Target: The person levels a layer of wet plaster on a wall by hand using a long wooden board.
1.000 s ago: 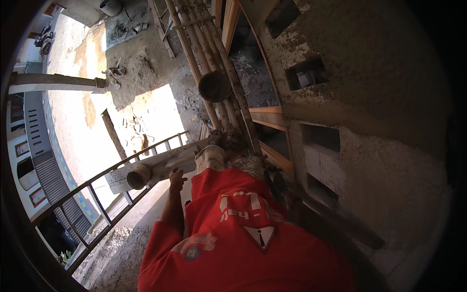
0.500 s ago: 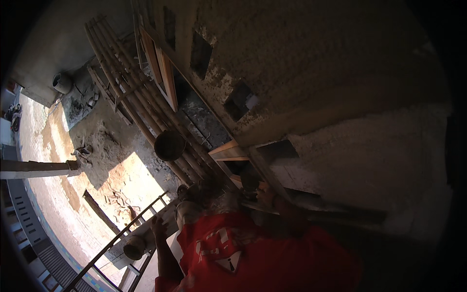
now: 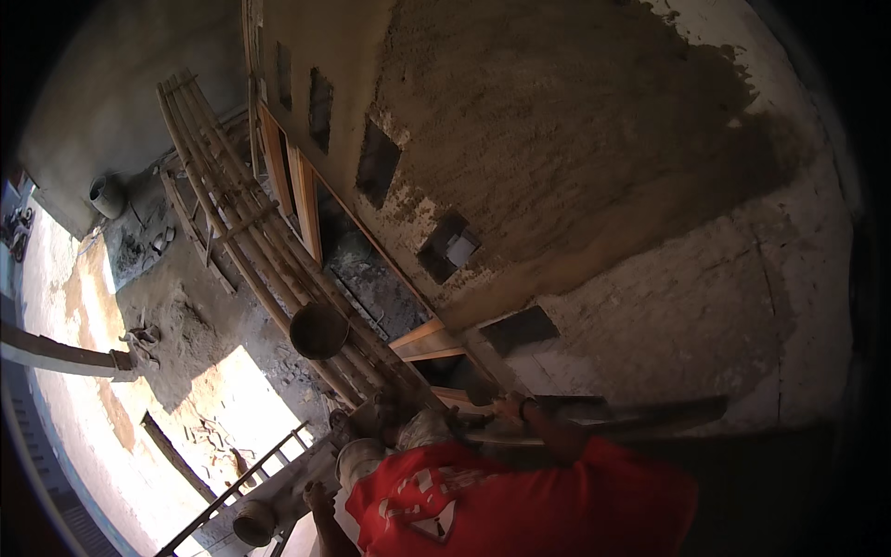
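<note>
My left hand (image 3: 320, 495) hangs low beside my red shirt, near a metal rail (image 3: 267, 461), with its fingers curled. Whether anything is in them is too small to tell. My right hand (image 3: 509, 408) reaches out at the wall side, closed, next to an orange-brown wooden frame (image 3: 436, 345). What it grips is too dark to make out. A long dark bar or ledge (image 3: 664, 414) runs along the wall just beyond my right wrist. Ahead of me a dark round bucket (image 3: 318, 331) stands on bamboo poles (image 3: 243, 209) lashed side by side.
The wall (image 3: 575, 139) has wet brown plaster and several square openings (image 3: 448, 247). A second bucket (image 3: 253, 523) is at the lower left, another (image 3: 108, 195) at the far left. Below lie a sand heap (image 3: 181, 325) and sunlit rubble (image 3: 218, 441); a post (image 3: 65, 353) juts in at left.
My view has shifted, so more of the plastered wall shows. Both hands now appear lower in the picture. The dark greenish shape beside my right hand is no longer distinct.
</note>
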The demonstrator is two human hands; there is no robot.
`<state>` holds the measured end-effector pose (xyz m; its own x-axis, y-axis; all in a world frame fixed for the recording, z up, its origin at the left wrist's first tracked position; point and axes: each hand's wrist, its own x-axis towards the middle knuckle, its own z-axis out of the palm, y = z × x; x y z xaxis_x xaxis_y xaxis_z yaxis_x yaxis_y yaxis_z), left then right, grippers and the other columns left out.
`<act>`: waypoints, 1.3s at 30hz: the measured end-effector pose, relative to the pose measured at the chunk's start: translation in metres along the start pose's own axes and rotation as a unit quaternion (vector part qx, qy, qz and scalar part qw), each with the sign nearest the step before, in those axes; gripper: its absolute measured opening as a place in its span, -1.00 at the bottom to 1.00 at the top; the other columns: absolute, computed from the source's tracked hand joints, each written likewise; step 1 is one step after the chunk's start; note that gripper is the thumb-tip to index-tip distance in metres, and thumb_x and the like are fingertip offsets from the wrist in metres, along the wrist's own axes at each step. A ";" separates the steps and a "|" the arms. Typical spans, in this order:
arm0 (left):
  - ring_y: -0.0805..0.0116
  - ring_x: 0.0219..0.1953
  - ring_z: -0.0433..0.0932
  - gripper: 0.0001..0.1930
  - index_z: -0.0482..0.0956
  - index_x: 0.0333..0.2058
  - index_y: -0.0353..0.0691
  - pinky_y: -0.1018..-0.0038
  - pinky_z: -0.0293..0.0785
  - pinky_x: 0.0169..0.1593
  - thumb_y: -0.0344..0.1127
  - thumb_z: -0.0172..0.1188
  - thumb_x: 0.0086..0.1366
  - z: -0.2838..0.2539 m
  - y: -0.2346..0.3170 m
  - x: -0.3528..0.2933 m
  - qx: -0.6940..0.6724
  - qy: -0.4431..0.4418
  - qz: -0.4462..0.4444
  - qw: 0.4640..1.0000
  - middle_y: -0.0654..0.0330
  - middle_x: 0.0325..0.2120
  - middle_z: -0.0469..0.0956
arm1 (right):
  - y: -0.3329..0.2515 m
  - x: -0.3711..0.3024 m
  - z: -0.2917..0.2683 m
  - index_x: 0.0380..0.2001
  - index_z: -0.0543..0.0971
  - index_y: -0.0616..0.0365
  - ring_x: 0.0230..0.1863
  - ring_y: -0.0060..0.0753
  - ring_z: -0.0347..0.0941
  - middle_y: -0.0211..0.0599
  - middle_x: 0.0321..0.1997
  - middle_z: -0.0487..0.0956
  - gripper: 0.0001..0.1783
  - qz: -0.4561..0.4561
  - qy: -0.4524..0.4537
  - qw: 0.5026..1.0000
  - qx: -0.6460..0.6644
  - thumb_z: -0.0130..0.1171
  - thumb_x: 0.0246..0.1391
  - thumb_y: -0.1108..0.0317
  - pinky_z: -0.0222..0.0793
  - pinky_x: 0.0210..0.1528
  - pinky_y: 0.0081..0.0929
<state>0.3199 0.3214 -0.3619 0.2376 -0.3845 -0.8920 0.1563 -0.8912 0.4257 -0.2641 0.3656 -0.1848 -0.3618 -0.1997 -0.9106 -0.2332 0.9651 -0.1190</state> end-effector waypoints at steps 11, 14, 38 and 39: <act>0.14 -0.56 0.52 -0.36 0.17 0.20 -0.27 0.44 0.35 -0.67 -0.30 0.13 0.13 -0.032 0.026 -0.013 -0.089 0.032 0.025 0.995 -0.01 -0.22 0.43 | -0.062 -0.005 0.062 -0.09 0.40 0.37 -0.58 -0.46 0.41 -0.25 -0.48 0.49 -0.49 -0.064 0.029 0.996 0.049 0.25 -0.07 0.29 0.34 -0.56 -0.42; 0.12 -0.62 0.53 -0.37 0.17 0.20 -0.23 0.47 0.27 -0.72 -0.30 0.12 0.15 -0.045 0.012 -0.018 -0.121 0.034 -0.005 0.992 0.00 -0.24 0.43 | -0.084 -0.024 0.070 -0.12 0.40 0.36 -0.59 -0.44 0.41 -0.21 -0.48 0.49 -0.56 -0.052 0.000 0.998 0.037 0.23 -0.03 0.32 0.34 -0.58 -0.41; 0.12 -0.48 0.61 -0.38 0.11 0.25 -0.18 0.53 0.29 -0.67 -0.41 0.02 0.19 -0.080 -0.016 -0.101 -0.164 0.140 -0.069 0.974 0.05 -0.11 0.45 | -0.350 0.159 0.178 -0.35 0.45 0.22 -0.61 -0.40 0.42 -0.21 -0.53 0.48 -0.67 -0.092 -0.280 0.951 0.088 -0.01 0.21 0.12 0.42 -0.54 -0.42; 0.12 -0.48 0.61 -0.38 0.12 0.25 -0.18 0.52 0.29 -0.66 -0.40 0.03 0.20 -0.079 -0.017 -0.103 -0.158 0.139 -0.073 0.975 0.06 -0.12 0.45 | -0.362 0.165 0.173 -0.30 0.45 0.24 -0.59 -0.40 0.44 -0.19 -0.51 0.49 -0.66 -0.084 -0.276 0.949 0.128 -0.01 0.21 0.11 0.44 -0.53 -0.43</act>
<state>0.3685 0.3946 -0.2652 0.4355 -0.1404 -0.8892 0.4840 -0.7963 0.3628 -0.0830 0.0123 -0.3602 0.2052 -0.3027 -0.9307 0.0067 0.9514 -0.3080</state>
